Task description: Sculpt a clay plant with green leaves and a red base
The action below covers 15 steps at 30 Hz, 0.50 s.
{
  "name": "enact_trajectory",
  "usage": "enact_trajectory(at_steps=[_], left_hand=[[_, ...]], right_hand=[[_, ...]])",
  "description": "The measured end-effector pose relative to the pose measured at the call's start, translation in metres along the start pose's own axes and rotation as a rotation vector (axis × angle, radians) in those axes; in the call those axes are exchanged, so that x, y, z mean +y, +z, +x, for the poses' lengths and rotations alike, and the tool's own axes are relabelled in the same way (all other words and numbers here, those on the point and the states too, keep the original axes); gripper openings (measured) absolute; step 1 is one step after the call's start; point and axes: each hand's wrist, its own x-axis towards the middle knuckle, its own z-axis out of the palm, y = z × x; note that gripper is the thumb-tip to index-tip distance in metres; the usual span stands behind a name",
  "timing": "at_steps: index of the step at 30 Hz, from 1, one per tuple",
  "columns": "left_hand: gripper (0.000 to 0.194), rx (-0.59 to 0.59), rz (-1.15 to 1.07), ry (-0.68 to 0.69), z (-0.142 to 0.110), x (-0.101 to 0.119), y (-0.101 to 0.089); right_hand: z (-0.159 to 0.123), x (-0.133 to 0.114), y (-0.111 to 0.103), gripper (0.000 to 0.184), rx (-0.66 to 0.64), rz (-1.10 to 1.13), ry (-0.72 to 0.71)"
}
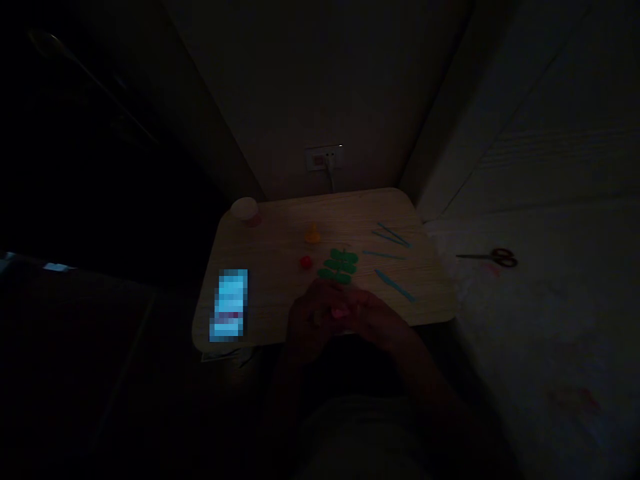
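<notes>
Showing pale brown with streaky grain on the table [280, 293]; glowing light blue in blocky squares, crossed by purple, on the screen [230, 300]; showing pink on the lump [341, 312], green on the flat pieces [341, 265], orange on the cone [313, 234], red on the ball [306, 263] and teal on the tools [395, 285].

No text, label, brand, number or sign can be read; the glowing rectangular phone screen [229, 305] near the left edge of the pale wood-grain tabletop [280, 307] is pixelated, and any smaller lettering elsewhere may simply be lost in the dark.
</notes>
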Motion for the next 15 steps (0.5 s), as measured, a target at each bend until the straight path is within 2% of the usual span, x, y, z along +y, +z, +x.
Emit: enact_trajectory(at_steps=[3, 8, 11, 15], left_hand=[[0.033, 0.034, 0.031, -0.065, -0.0029, -0.0009, -0.0025], [0.033, -0.094, 0.113, 0.020, 0.0025, 0.0012, -0.0049], [0.036, -0.117, 0.129, 0.044, 0.0050, 0.0021, -0.0048], [0.039, -0.110, 0.169, 0.011, 0.0026, 0.0014, -0.0039]], right_hand=[[0.0016, -0.0012, 0.0041, 0.038, 0.026, -0.070, -0.017], [0.0036, -0.0037, 0.0050, 0.034, 0.131, -0.153, -0.087], [0.0040, -0.0039, 0.0049, 0.033, 0.139, -0.161, -0.118], [0.0046, -0.0046, 0.0102, 0.038, 0.212, -0.142, -0.148]])
